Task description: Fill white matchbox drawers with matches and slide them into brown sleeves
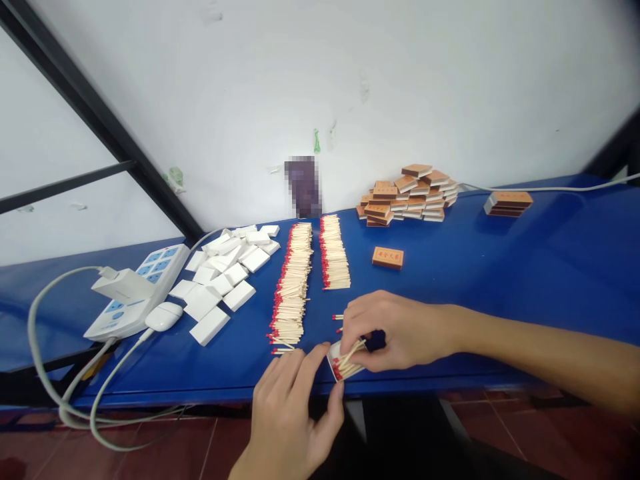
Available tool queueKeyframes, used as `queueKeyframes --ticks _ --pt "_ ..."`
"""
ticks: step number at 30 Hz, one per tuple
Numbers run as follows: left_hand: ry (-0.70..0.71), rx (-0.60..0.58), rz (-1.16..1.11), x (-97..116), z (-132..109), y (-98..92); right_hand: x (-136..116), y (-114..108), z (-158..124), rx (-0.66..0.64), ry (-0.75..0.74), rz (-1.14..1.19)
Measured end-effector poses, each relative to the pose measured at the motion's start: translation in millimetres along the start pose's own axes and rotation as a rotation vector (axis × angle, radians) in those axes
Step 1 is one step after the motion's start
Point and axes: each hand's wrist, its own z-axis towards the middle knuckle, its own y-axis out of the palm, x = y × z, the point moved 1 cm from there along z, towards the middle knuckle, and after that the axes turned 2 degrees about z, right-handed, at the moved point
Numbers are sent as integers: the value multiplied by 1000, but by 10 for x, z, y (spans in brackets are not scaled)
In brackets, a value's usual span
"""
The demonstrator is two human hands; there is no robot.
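Observation:
Near the front edge of the table, a small white matchbox tray [331,360] holds red-tipped matches [345,365]. My left hand [293,403] steadies the tray's left end between thumb and forefinger. My right hand [387,330] is closed over the tray, its fingers and thumb pinching some of the matches. A few loose matches [338,317] lie just behind, partly covered by the right hand. Beyond my hands stretch two rows of matches, a longer left row [293,287] and a shorter right row [336,257], heads pointing left. An orange matchbox cover [387,257] lies behind my right hand.
A heap of white trays [227,263] lies on the left of the blue table [480,267], beside a power strip [160,270] with a charger and cables. Orange matchboxes [410,197] are piled at the back right, with a small stack [509,203] further right. A white wall stands behind.

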Motion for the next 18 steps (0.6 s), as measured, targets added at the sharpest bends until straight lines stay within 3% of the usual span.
queueKeyframes --ticks 18 --pt "11 -4 9 -6 -1 -3 16 4 13 6 64 93"
